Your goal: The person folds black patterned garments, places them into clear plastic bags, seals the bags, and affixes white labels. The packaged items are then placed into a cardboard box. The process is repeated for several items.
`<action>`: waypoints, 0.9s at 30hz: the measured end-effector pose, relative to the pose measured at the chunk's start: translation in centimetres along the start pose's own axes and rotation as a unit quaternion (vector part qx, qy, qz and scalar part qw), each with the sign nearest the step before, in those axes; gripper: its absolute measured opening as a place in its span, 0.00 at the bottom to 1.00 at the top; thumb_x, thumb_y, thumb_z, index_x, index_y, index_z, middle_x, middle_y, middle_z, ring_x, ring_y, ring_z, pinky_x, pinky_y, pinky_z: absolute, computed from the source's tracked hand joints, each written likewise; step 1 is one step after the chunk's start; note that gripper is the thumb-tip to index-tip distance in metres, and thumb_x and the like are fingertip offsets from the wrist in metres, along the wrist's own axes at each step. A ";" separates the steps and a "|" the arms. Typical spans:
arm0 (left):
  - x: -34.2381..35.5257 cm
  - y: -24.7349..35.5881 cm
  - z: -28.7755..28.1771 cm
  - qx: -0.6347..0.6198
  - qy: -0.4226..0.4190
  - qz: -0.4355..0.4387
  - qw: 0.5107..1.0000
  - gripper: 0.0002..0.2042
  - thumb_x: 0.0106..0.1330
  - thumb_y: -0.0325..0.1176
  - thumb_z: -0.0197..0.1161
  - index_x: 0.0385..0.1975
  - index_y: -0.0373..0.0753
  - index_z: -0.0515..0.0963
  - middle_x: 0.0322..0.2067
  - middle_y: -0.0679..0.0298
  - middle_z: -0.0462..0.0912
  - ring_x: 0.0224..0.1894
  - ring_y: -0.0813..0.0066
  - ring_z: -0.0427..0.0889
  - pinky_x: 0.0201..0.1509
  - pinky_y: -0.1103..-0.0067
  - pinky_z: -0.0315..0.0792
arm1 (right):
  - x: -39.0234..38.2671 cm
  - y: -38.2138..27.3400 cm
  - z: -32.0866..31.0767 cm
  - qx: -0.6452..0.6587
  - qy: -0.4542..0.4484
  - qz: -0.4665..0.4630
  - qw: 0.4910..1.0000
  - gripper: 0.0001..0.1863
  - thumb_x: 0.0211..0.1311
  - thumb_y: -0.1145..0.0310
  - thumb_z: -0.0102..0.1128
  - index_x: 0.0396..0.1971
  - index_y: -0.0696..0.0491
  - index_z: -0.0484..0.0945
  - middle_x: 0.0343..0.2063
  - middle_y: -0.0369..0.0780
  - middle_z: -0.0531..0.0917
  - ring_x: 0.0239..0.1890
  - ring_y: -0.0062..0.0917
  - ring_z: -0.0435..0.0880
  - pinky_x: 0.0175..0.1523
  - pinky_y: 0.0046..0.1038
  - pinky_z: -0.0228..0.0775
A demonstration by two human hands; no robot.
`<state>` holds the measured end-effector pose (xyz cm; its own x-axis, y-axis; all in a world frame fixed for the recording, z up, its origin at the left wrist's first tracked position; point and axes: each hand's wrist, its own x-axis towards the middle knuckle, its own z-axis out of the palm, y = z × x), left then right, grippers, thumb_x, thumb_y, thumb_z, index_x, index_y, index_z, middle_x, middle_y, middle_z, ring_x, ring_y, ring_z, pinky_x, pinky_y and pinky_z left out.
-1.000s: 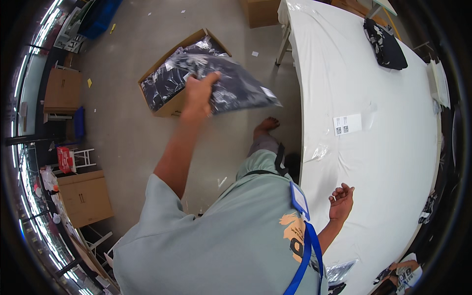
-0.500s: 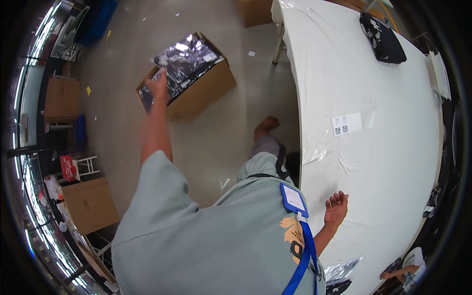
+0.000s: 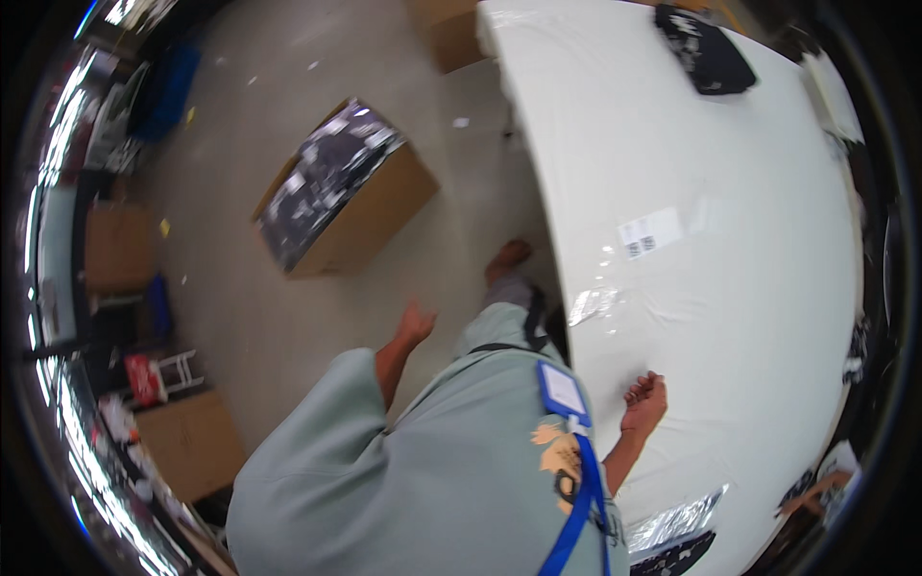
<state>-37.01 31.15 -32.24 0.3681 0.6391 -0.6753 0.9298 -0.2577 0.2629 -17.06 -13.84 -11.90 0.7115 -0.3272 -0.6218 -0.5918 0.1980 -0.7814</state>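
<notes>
My left hand [image 3: 416, 324] hangs beside my hip, a little blurred, its fingers apart and holding nothing I can see. Ahead of it on the floor stands an open cardboard box [image 3: 370, 216], filled with dark patterned garments in clear plastic bags [image 3: 331, 178]. My right hand [image 3: 644, 403] is over the white-covered table [image 3: 730, 317], fingers loosely curled, with nothing visible in them. Farther up that table lies a white printed sheet [image 3: 650, 233]. Near my right forearm, a clear plastic bag [image 3: 677, 518] lies by a dark patterned garment [image 3: 677, 557].
A folded black garment [image 3: 706, 53] rests at the table's far end. Another cardboard box [image 3: 447, 34] stands beyond the table's left corner. Brown cabinets [image 3: 192, 444] and a blue bin [image 3: 165, 94] line the left side. Another person's arm [image 3: 828, 490] shows at lower right.
My left hand has come off the bagged garments and back toward my body. The top bag now lies flat in the box. My right hand's fingers have curled more, and the view has shifted.
</notes>
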 end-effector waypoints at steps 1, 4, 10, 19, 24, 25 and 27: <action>0.1 2.1 -0.8 0.083 -0.021 0.042 0.995 0.36 0.66 0.45 0.63 0.69 0.35 0.59 0.57 0.40 0.76 0.56 0.46 0.80 0.60 0.60 0.73 | -0.1 0.1 0.0 -0.015 0.023 -0.031 0.999 0.13 0.73 0.58 0.54 0.40 0.53 0.79 0.26 0.35 0.80 0.24 0.19 0.76 0.25 0.23 0.67; -0.6 8.4 -4.3 -0.142 0.129 0.104 0.976 0.14 0.69 0.39 0.62 0.43 0.34 0.74 0.31 0.54 0.85 0.34 0.57 0.84 0.43 0.65 0.76 | -0.3 0.9 0.4 -0.036 0.061 -0.035 0.997 0.12 0.74 0.59 0.54 0.38 0.53 0.79 0.25 0.35 0.81 0.21 0.18 0.76 0.23 0.22 0.67; 1.4 28.7 -11.7 -0.278 0.191 0.343 0.877 0.10 0.70 0.36 0.62 0.41 0.36 0.74 0.31 0.55 0.82 0.34 0.61 0.83 0.40 0.67 0.75 | -1.1 1.5 2.8 -0.009 0.096 -0.037 0.995 0.13 0.74 0.61 0.53 0.37 0.55 0.79 0.25 0.38 0.82 0.18 0.21 0.78 0.20 0.23 0.71; 1.2 61.7 -11.4 -0.149 0.015 0.570 0.808 0.19 0.62 0.33 0.68 0.52 0.42 0.72 0.34 0.61 0.83 0.35 0.64 0.84 0.39 0.70 0.75 | -0.4 -1.7 9.6 0.031 0.145 -0.026 0.989 0.13 0.73 0.62 0.53 0.38 0.57 0.79 0.26 0.40 0.83 0.19 0.22 0.80 0.21 0.23 0.72; 2.4 75.4 -7.9 0.068 0.164 0.654 0.736 0.35 0.56 0.36 0.73 0.63 0.43 0.64 0.56 0.57 0.73 0.59 0.61 0.73 0.60 0.56 0.66 | -1.2 -3.1 12.2 0.060 0.194 -0.009 0.979 0.12 0.71 0.65 0.54 0.40 0.59 0.79 0.26 0.42 0.84 0.20 0.23 0.81 0.21 0.24 0.73; 2.8 77.7 -7.3 0.100 0.170 0.656 0.729 0.37 0.54 0.37 0.73 0.65 0.44 0.62 0.60 0.57 0.70 0.63 0.60 0.70 0.64 0.53 0.63 | -1.3 -3.3 12.6 0.065 0.208 -0.002 0.976 0.12 0.72 0.65 0.54 0.40 0.59 0.79 0.26 0.42 0.84 0.19 0.23 0.81 0.21 0.24 0.73; 3.7 81.3 -6.2 0.119 0.202 0.675 0.699 0.41 0.52 0.37 0.74 0.68 0.44 0.61 0.65 0.54 0.66 0.68 0.56 0.65 0.70 0.48 0.56 | -1.6 -3.8 13.5 0.075 0.235 0.017 0.969 0.12 0.72 0.65 0.54 0.40 0.59 0.79 0.26 0.42 0.84 0.19 0.23 0.81 0.21 0.24 0.73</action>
<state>40.00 17.08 -9.07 0.9258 -0.1636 0.3408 -0.2772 -0.9067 0.3178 -10.88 -1.60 -8.67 0.4204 -0.6963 -0.5817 -0.5254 0.3358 -0.7818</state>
